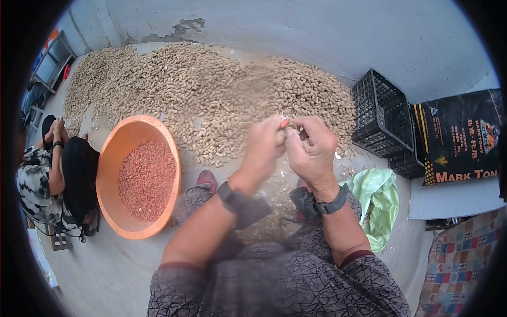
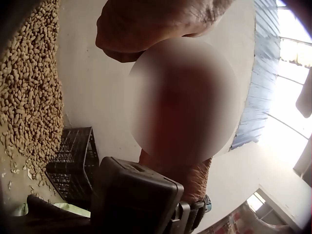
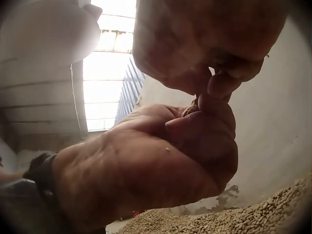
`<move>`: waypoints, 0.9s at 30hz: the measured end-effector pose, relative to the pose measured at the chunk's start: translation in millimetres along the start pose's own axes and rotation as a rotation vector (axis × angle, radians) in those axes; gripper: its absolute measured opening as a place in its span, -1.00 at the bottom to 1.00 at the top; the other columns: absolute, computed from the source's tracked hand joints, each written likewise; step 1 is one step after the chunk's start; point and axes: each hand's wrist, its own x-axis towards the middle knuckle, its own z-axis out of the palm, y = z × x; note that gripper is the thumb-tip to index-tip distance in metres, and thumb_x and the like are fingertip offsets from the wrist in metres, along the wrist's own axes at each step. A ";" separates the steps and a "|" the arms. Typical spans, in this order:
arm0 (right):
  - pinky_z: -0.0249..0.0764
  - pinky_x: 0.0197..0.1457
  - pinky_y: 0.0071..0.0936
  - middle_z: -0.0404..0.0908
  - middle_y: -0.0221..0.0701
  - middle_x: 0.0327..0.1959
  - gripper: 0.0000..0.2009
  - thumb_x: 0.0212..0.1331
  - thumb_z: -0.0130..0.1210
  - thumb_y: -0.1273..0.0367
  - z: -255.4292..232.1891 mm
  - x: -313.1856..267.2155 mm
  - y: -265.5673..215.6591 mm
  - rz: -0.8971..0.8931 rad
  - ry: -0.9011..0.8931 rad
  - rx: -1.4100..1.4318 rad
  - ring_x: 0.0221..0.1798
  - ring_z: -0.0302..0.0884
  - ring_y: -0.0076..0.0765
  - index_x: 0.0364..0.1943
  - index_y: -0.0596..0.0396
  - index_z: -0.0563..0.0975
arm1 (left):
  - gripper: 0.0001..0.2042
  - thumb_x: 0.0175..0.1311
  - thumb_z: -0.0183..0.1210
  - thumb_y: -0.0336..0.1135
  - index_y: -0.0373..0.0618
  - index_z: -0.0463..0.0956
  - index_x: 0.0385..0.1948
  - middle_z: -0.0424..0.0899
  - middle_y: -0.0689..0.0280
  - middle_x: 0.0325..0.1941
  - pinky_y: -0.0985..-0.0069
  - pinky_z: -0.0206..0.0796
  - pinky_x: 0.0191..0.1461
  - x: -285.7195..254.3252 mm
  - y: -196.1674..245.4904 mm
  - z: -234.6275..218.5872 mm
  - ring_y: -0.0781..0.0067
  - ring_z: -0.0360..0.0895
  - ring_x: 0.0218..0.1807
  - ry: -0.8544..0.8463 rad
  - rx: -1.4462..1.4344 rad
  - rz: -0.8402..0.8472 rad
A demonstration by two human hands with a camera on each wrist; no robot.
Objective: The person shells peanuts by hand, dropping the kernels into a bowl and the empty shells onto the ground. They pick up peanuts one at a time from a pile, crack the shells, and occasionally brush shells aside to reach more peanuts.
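Note:
In the head view, my left hand [image 1: 264, 140] and right hand [image 1: 315, 150] meet fingertip to fingertip over the floor. Between them they pinch an unshelled peanut [image 3: 191, 108], which the fingers mostly cover. A small orange-red spot shows at the left fingertips. Another tan peanut [image 1: 306, 143] lies in the curl of the right fingers. To the left of my hands stands an orange basin [image 1: 108, 174] with shelled reddish peanut kernels [image 1: 147, 179]. A broad heap of unshelled peanuts [image 1: 211, 90] spreads beyond the hands along the wall.
Black plastic crates [image 1: 381, 113] stand at the right of the heap, beside a black printed sack [image 1: 459, 137]. A green woven bag [image 1: 376, 206] lies by my right forearm. Another person [image 1: 45, 179] sits at the far left. Shell litter covers the floor between my feet.

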 end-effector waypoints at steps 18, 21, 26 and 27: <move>0.41 -0.46 -0.48 0.55 -0.27 -0.45 -0.82 -0.12 0.02 0.66 2.2 -3.4 3.3 -0.131 0.001 -0.126 -0.49 0.52 -0.32 -0.41 0.17 0.55 | -0.81 0.27 -0.09 -0.25 -0.10 0.39 -0.49 0.43 0.41 -0.48 0.72 0.10 -0.55 0.7 2.9 -2.5 0.69 0.33 -0.50 0.040 -0.295 -0.201; 0.43 -0.41 -0.37 0.55 -0.27 -0.48 -0.81 -0.15 0.02 0.64 2.3 -3.9 1.9 -0.105 0.016 -0.100 -0.45 0.51 -0.17 -0.41 0.14 0.55 | -0.80 0.28 -0.10 -0.24 -0.11 0.40 -0.47 0.46 0.39 -0.45 0.72 0.14 -0.52 1.6 2.3 -1.8 0.66 0.39 -0.46 0.081 -0.335 -0.226; 0.44 -0.42 -0.39 0.56 -0.26 -0.48 -0.81 -0.14 0.00 0.64 5.7 -10.5 7.0 0.103 -0.008 0.056 -0.48 0.53 -0.20 -0.41 0.16 0.55 | -0.78 0.27 -0.08 -0.21 -0.14 0.43 -0.44 0.49 0.35 -0.46 0.70 0.15 -0.54 6.2 -4.7 -12.3 0.61 0.44 -0.46 0.037 -0.368 -0.227; 0.44 -0.43 -0.40 0.56 -0.26 -0.48 -0.81 -0.14 -0.02 0.65 5.5 -9.6 5.0 0.142 -0.005 0.098 -0.50 0.54 -0.22 -0.42 0.17 0.55 | -0.77 0.26 -0.08 -0.20 -0.16 0.44 -0.43 0.50 0.34 -0.48 0.69 0.14 -0.56 5.8 -2.7 -12.1 0.59 0.43 -0.50 0.021 -0.343 -0.231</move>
